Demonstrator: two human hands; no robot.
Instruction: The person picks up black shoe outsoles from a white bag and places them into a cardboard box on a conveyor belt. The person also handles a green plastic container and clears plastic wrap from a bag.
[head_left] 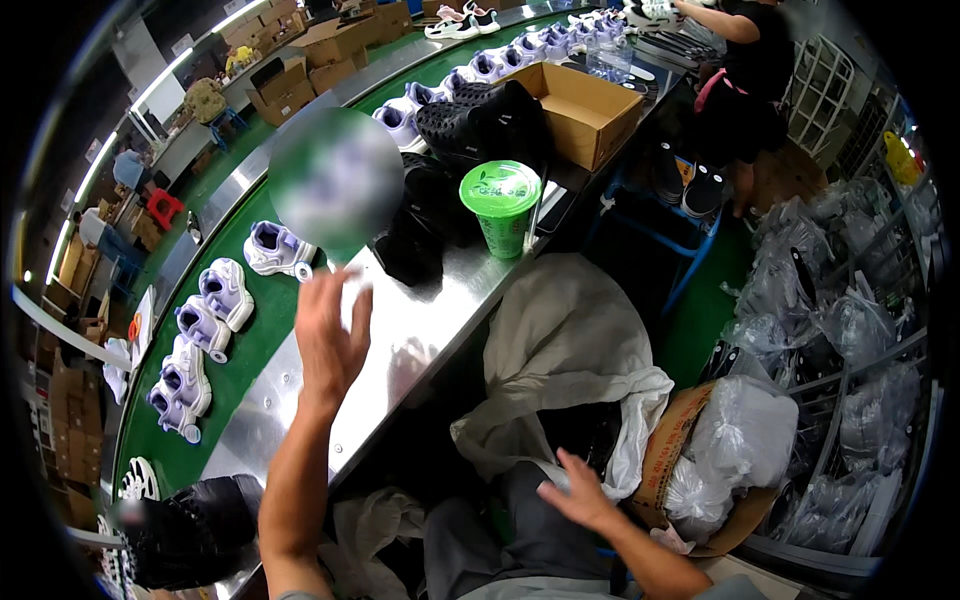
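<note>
My left hand (333,325) is raised over the metal edge of the conveyor line, thumb apart from the fingers, with nothing visible in it. Its fingertips are close to a white and lilac sneaker (277,248) on the green belt (262,330); I cannot tell whether they touch. More sneakers of the same kind (228,292) lie on the belt toward the near left. My right hand (582,494) hovers above my lap with its fingers apart, holding nothing. Beside it is an open whitish sack (570,385) with something dark inside.
Black shoes (480,125), a green-lidded cup (500,205) and an open cardboard box (575,110) stand along the metal ledge. At right, a carton (675,440) holds plastic-wrapped bundles, beside racks of bagged items (810,260). Another person (745,70) stands at the far right.
</note>
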